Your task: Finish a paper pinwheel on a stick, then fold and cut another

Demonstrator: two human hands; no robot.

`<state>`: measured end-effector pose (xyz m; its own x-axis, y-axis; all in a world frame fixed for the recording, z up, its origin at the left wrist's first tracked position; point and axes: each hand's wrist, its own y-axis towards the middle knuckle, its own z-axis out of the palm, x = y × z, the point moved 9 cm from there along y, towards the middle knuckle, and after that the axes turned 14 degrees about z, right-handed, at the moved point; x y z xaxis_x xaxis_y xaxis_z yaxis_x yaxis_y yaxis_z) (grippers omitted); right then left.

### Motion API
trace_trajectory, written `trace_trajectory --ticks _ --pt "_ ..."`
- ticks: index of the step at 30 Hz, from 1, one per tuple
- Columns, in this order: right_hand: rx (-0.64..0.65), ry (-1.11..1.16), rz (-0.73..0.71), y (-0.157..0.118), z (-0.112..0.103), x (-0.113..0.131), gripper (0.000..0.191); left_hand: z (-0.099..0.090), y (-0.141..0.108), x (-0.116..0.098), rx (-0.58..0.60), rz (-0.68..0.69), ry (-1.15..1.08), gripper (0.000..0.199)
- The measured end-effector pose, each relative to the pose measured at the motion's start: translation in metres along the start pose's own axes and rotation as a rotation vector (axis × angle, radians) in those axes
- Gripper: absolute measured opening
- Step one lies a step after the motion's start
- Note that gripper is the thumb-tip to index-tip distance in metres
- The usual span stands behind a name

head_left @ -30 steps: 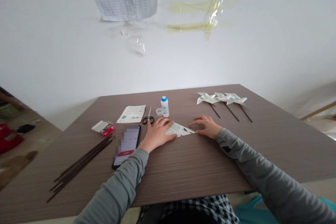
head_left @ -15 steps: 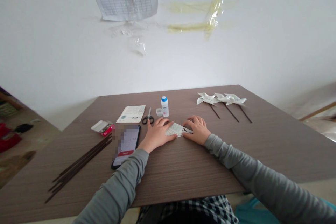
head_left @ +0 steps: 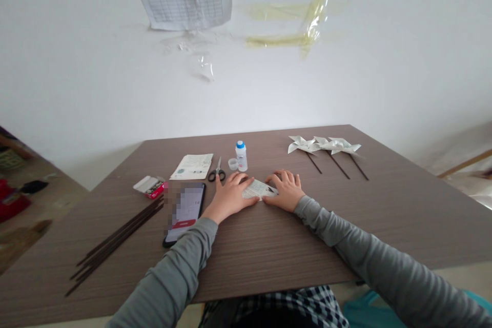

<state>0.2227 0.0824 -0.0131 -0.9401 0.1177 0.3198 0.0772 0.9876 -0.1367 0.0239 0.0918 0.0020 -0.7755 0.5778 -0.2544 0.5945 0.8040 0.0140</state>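
A folded triangular piece of printed paper [head_left: 255,189] lies on the table between my hands. My left hand [head_left: 229,197] rests on its left part, thumb and fingers spread apart against the paper. At its right end, my right hand [head_left: 286,190] touches it with thumb and fingertips, the other fingers spread and slightly curved. Just beyond stand a glue bottle [head_left: 241,157] with a blue top and a small clear cap [head_left: 232,164]. Scissors [head_left: 217,172] with black handles lie past my left hand.
On the left are a phone [head_left: 185,213], several thin brown sticks [head_left: 119,241], a small red and white box [head_left: 150,187] and a stack of printed paper [head_left: 192,166]. Paper pinwheels [head_left: 326,144] on brown sticks lie at the back right. A wall rises behind the table [head_left: 269,256].
My right hand has slid a little left along the paper, closer to my left hand. My left hand stays in place.
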Motion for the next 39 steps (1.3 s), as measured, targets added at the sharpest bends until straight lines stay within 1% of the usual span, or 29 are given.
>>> trace_trajectory --ticks 5,8,12,16,21,27,30,33,34,35,39 --pt "0.031 -0.001 0.012 0.002 -0.002 -0.002 0.072 0.001 0.0 0.003 -0.028 0.023 -0.009 0.075" --pt "0.072 0.007 0.011 0.005 -0.002 -0.007 0.076 0.002 -0.001 0.005 -0.042 0.035 -0.008 0.076" --pt "0.133 0.013 0.015 0.01 -0.001 -0.016 0.081 0.002 -0.003 0.006 -0.034 0.034 -0.013 0.077" --pt "0.16 0.025 0.008 0.014 -0.004 -0.024 0.082 0.0 -0.005 0.003 -0.008 0.007 -0.011 0.076" --pt "0.166 0.026 0.011 0.019 -0.006 -0.035 0.083 -0.001 -0.006 0.002 0.007 -0.003 -0.014 0.076" --pt "0.152 0.023 0.028 0.024 -0.008 -0.045 0.085 0.0 -0.007 0.006 -0.005 0.014 -0.018 0.076" --pt "0.138 0.035 0.044 0.023 -0.008 -0.044 0.074 0.001 -0.006 0.007 0.001 0.014 -0.013 0.076" --pt "0.09 0.03 0.046 0.018 -0.006 -0.036 0.061 0.0 -0.006 0.003 0.004 0.01 -0.001 0.075" --pt "0.072 0.02 0.034 0.015 -0.006 -0.031 0.062 -0.001 -0.006 0.002 0.004 0.007 0.004 0.075" --pt "0.061 0.007 0.025 0.012 -0.004 -0.026 0.066 -0.002 -0.006 0.0 0.005 0.003 0.007 0.075" --pt "0.051 -0.051 0.017 0.003 0.003 -0.009 0.089 -0.005 -0.006 -0.006 0.008 -0.009 0.007 0.074"
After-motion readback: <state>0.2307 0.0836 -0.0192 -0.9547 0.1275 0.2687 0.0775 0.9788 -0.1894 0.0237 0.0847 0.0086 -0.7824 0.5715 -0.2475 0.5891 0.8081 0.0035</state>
